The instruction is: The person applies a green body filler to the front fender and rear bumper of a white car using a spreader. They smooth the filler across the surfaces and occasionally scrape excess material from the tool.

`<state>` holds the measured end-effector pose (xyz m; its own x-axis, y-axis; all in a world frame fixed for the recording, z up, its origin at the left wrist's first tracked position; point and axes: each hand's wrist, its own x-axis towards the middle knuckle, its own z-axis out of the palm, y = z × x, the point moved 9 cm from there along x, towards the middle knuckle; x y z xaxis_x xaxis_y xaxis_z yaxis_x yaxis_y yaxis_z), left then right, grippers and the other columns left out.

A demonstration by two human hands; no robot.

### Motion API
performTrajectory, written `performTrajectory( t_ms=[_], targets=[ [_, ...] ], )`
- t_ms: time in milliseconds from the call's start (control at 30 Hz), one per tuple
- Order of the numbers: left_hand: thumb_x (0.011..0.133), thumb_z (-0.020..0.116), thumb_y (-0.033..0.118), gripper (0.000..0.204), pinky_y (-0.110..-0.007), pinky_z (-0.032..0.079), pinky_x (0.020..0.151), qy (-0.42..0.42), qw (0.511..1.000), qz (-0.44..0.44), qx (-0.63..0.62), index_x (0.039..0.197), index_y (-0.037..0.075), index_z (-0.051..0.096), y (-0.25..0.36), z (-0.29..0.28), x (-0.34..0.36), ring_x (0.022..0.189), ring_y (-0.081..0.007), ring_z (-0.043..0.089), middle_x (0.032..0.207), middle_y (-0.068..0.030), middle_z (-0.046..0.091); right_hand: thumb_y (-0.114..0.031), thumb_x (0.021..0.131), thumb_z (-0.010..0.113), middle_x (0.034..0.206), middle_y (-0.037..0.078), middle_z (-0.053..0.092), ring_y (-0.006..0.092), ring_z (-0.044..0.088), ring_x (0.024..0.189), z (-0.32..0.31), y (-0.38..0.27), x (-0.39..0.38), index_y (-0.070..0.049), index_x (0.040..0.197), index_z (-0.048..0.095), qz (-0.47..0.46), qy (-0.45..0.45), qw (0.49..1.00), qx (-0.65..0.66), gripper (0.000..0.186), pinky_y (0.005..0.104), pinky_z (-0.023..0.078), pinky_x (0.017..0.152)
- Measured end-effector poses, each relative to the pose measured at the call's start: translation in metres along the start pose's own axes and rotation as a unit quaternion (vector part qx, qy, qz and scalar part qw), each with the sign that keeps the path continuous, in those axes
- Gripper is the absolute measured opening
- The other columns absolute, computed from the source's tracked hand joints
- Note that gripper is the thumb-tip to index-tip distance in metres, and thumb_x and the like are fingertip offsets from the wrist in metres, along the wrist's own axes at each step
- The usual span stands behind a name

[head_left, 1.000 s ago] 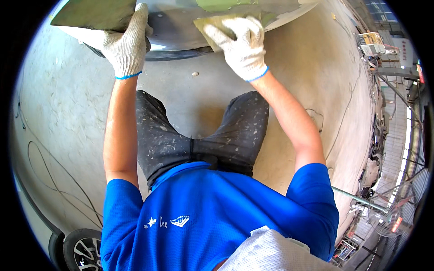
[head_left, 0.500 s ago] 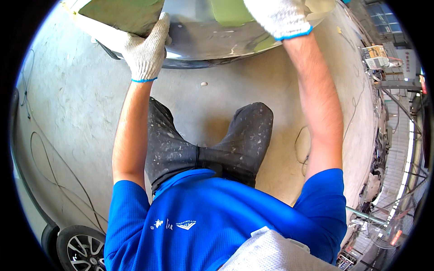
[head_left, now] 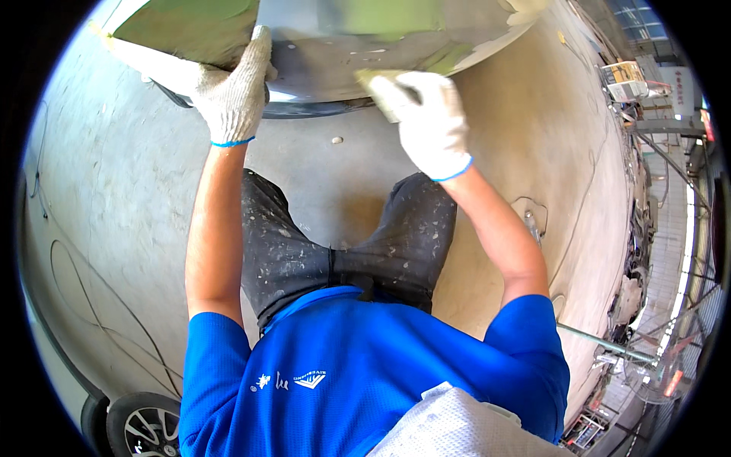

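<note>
My left hand (head_left: 231, 99) grips a board (head_left: 190, 34). My right hand (head_left: 435, 128) has its fingers (head_left: 428, 85) around a scraper (head_left: 368, 79), the car panel (head_left: 324, 70) just beyond.

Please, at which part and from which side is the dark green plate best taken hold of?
Probably at its lower right corner, coming from below. The dark green plate looks broad and flat, that corner points toward the person, and the left hand holds it there, thumb by the right edge.

Your white gloves (head_left: 434, 126) have blue edging (head_left: 232, 143). Your board (head_left: 190, 34) is olive green, and white specks dot your dark trousers (head_left: 293, 263).
</note>
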<state>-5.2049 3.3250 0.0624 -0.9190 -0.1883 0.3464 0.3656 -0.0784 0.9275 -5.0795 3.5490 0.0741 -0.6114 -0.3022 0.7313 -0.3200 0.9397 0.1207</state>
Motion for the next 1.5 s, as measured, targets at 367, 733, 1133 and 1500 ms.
performTrajectory(
  t_ms=[367, 733, 1133, 1500],
  targets=[
    [0.086, 0.075, 0.018, 0.026, -0.025, 0.036, 0.034, -0.003, 1.0, -0.014, -0.004, 0.07, 0.0, 0.063, -0.003, 0.003, 0.003, 0.036, -0.011, 0.049, 0.052, -0.0068, 0.059, -0.011, 0.078, 0.068, 0.103, -0.002, 0.056, 0.0232, 0.054, 0.097, -0.061, 0.02, 0.12, -0.033, 0.119, 0.07, -0.075, 0.083, 0.993, -0.026, 0.047, 0.0379, 0.049, 0.081],
    [0.087, 0.075, 0.018, 0.035, -0.026, 0.039, 0.036, 0.026, 0.999, -0.044, -0.014, 0.06, 0.0, 0.062, 0.003, -0.004, -0.004, 0.036, -0.012, 0.049, 0.05, -0.0074, 0.058, -0.015, 0.079, 0.067, 0.105, -0.003, 0.053, 0.0229, 0.05, 0.101, -0.019, -0.003, 0.118, -0.037, 0.123, 0.067, -0.114, 0.049, 0.99, -0.06, 0.049, 0.0413, 0.044, 0.086],
    [0.087, 0.075, 0.017, 0.03, -0.025, 0.037, 0.035, -0.001, 0.998, -0.053, -0.028, 0.065, 0.0, 0.063, 0.011, 0.003, -0.003, 0.035, -0.0112, 0.048, 0.051, -0.0068, 0.058, -0.02, 0.079, 0.072, 0.103, -0.001, 0.054, 0.0247, 0.053, 0.099, 0.005, -0.013, 0.03, -0.032, 0.115, 0.07, -0.083, -0.014, 0.996, -0.034, 0.039, 0.0447, 0.046, 0.085],
    [0.086, 0.076, 0.018, 0.032, -0.026, 0.037, 0.035, -0.002, 0.997, -0.068, -0.02, 0.064, 0.0, 0.063, 0.004, 0.001, 0.0, 0.035, -0.0115, 0.048, 0.051, -0.0081, 0.058, -0.004, 0.077, 0.068, 0.111, 0.003, 0.057, 0.0286, 0.055, 0.102, -0.014, 0.047, 0.106, -0.031, 0.122, 0.068, 0.054, -0.053, 0.997, -0.015, 0.053, 0.0406, 0.05, 0.086]
  ],
)
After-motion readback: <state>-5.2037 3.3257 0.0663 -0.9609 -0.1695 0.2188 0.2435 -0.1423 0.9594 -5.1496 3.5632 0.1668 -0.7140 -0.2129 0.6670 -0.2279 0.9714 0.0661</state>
